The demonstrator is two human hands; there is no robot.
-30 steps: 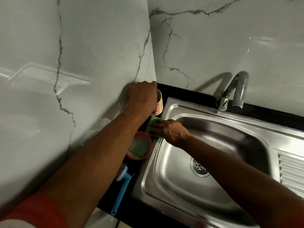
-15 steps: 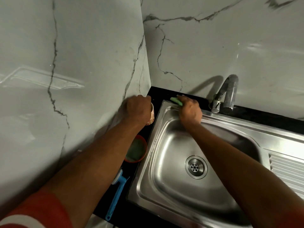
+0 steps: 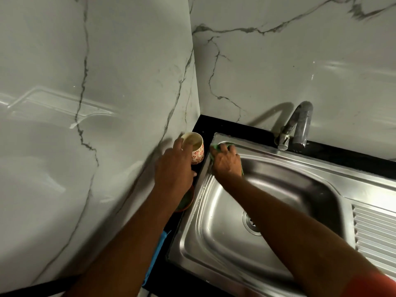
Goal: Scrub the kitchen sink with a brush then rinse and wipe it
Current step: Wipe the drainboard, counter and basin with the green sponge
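Fingers (image 3: 225, 149) of the right hand (image 3: 227, 162) lie slightly spread, pressing a green scrub pad (image 3: 215, 147) flat onto the rim at the far left corner of the stainless steel sink (image 3: 278, 161). The basin is smooth and glossy, with a round perforated drain (image 3: 251, 221) and a ridged drainboard (image 3: 377, 234) to the right. A blue-handled brush (image 3: 156, 252) lies on the black countertop (image 3: 347, 154) left of the sink. The left hand (image 3: 173, 170) curls round a white cup with red flowers (image 3: 197, 154), just beyond a red bowl (image 3: 186, 201). A dull metal faucet (image 3: 300, 125) stands before glossy, grey-veined marble-look wall panels (image 3: 278, 61).
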